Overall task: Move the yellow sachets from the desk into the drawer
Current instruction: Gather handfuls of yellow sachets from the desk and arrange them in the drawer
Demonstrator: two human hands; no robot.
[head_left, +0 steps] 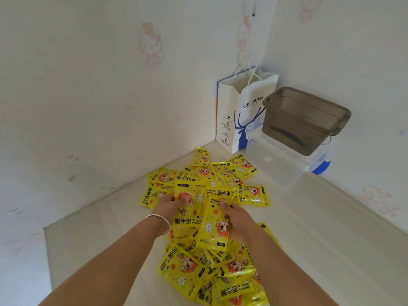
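Head view looks down on a pale, light-wood desk top [309, 228] in a corner of white papered walls, with a large heap of glossy yellow plastic sachets [223, 180] printed with a red cartoon figure and white flowers spread across it. The heap runs from near the corner down to the bottom edge of the picture.

Both hands are in the middle of the heap. The left hand [170, 203], with a thin silver bangle [161, 219] on its wrist, has its fingers curled round the edge of a raised bunch of sachets [194, 217]; the right hand [234, 214] grips the same bunch from the other side. So each hand grasps sachets, lifted a little above the ones lying flat.

By my judgement the task is at an early stage: most sachets lie on the desk, and only this one handful is taken up. No drawer shows anywhere, so nothing tells how many are already inside it.

Behind the heap stand a white paper carrier bag with blue print [240, 115], a clear plastic lidded box with blue clips [284, 164], and a smoky grey translucent tub [306, 120] resting on top of that box.

The fingertips are hidden under the sachets, and the lower end of the heap is cut off by the frame. How many sachets the hands hold cannot be counted.
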